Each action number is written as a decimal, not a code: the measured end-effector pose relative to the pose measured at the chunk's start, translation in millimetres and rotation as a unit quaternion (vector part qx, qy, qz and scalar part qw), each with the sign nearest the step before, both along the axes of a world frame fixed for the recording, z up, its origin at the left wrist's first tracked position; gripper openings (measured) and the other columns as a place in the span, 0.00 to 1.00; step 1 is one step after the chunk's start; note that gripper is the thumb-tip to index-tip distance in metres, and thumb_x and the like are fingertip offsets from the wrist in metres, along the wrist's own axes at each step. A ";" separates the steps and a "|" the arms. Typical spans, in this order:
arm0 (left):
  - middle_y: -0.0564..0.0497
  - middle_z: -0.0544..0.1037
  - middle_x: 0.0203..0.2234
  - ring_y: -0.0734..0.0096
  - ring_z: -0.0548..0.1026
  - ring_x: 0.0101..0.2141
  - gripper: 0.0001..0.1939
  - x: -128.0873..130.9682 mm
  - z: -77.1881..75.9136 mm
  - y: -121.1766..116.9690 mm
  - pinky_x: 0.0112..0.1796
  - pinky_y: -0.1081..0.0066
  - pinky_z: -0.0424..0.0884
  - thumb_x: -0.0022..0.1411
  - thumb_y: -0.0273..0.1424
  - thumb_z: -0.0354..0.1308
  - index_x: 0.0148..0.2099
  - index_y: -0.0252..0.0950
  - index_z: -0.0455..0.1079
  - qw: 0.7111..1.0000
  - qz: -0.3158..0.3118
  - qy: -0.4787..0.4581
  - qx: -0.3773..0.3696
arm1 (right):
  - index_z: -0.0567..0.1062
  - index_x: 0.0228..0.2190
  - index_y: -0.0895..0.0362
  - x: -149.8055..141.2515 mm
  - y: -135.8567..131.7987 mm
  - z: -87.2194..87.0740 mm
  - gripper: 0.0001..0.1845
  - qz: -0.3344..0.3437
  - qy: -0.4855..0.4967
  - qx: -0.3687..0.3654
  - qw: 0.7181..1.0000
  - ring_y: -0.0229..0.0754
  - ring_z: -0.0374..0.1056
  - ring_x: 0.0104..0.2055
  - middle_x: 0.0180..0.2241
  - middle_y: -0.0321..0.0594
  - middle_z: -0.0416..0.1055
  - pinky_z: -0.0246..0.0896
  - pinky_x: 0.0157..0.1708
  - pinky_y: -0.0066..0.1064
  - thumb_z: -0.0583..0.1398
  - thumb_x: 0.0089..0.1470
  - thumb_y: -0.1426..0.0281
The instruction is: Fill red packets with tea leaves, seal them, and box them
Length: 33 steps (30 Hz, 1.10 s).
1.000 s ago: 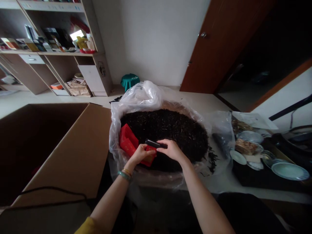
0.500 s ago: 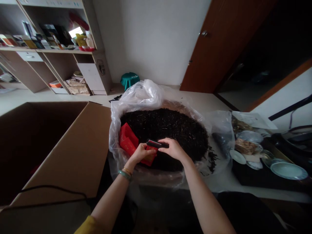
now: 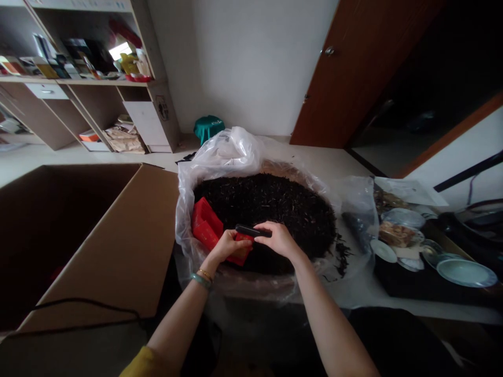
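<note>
My left hand [image 3: 225, 245] is closed on a small red packet [image 3: 240, 254], thumb across its front. With closed fingers, my right hand [image 3: 277, 239] grips a slim black clamp-like tool [image 3: 247, 230]; its exact kind is unclear. The tool lies level across the packet's top edge, its far end close to my left thumb. Both hands are over a heap of dark dried leaves, apparently tea [image 3: 271, 201], inside a large clear plastic bag [image 3: 184, 209]. More red packets [image 3: 206, 225] rest on the heap, left of my hands.
An open cardboard box [image 3: 129, 241] stands on the left, with a black cord [image 3: 90, 301] across it. To the right are lidded containers [image 3: 401, 225] and a pale dish [image 3: 466, 273]. Behind the bag are a green cloth-covered object [image 3: 208, 128], a cabinet [image 3: 165, 118] and a brown door [image 3: 346, 78].
The black tool's jaws, parted before with a red and light strip showing between them, now look closed together. Both hands have stayed nearly in place.
</note>
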<state>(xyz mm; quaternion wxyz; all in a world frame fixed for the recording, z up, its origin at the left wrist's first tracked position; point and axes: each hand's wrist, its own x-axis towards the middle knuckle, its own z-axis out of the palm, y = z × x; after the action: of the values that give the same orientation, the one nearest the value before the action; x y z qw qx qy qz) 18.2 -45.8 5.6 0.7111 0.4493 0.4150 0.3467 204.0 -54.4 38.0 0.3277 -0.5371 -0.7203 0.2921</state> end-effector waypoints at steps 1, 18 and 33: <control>0.48 0.79 0.22 0.68 0.76 0.23 0.24 -0.2 -0.3 0.3 0.30 0.70 0.71 0.34 0.41 0.74 0.31 0.28 0.76 1.000 0.002 -0.001 0.006 | 0.80 0.36 0.52 -0.5 -0.4 0.6 0.15 -0.002 -0.003 0.005 1.000 0.45 0.73 0.40 0.37 0.39 0.78 0.66 0.43 0.35 0.67 0.42 0.74; 0.50 0.80 0.27 0.72 0.74 0.26 0.21 -4.8 -7.5 6.8 0.29 0.75 0.68 0.45 0.40 0.69 0.39 0.31 0.75 0.988 0.094 -0.006 0.118 | 0.79 0.37 0.53 -7.0 -1.6 -6.7 0.15 0.007 -0.034 0.017 0.999 0.43 0.73 0.40 0.37 0.38 0.77 0.65 0.43 0.33 0.66 0.44 0.74; 0.55 0.74 0.16 0.77 0.69 0.18 0.21 1.1 -8.0 5.8 0.21 0.77 0.63 0.40 0.45 0.69 0.24 0.31 0.70 0.987 0.149 -0.010 0.053 | 0.75 0.45 0.56 29.9 13.4 -49.4 0.23 -0.208 -0.170 0.019 0.963 0.53 0.69 0.46 0.42 0.48 0.75 0.63 0.46 0.42 0.66 0.43 0.72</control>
<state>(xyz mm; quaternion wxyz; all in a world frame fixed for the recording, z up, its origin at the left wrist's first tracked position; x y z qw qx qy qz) 19.4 -40.0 -2.4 0.6309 0.4158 0.4510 0.4751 233.9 -41.0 -11.4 0.2638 -0.7105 -0.6434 0.1080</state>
